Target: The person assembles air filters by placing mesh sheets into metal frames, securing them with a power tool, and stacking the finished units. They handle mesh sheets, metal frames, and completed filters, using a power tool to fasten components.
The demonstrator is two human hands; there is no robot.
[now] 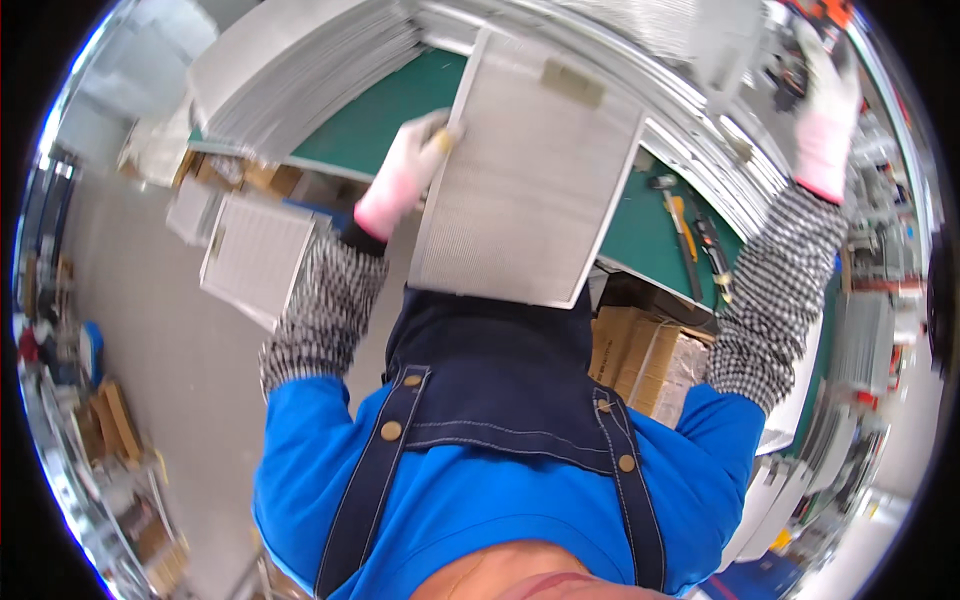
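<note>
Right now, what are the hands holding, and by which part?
The left hand holds a rectangular metal mesh panel by its left edge. Whether the right hand holds anything cannot be told.

Mesh panel [530,170] lies in front of the person, over the near edge of the table [400,110], gripped at its left edge by the left hand [405,170]. Right hand [825,110] is raised at far right, above a panel stack [720,170]. A second stack [300,70] sits on the table's left end. Tools [690,240] lie on the table between panel and right arm. Boxes [645,365] stand under the table.
</note>
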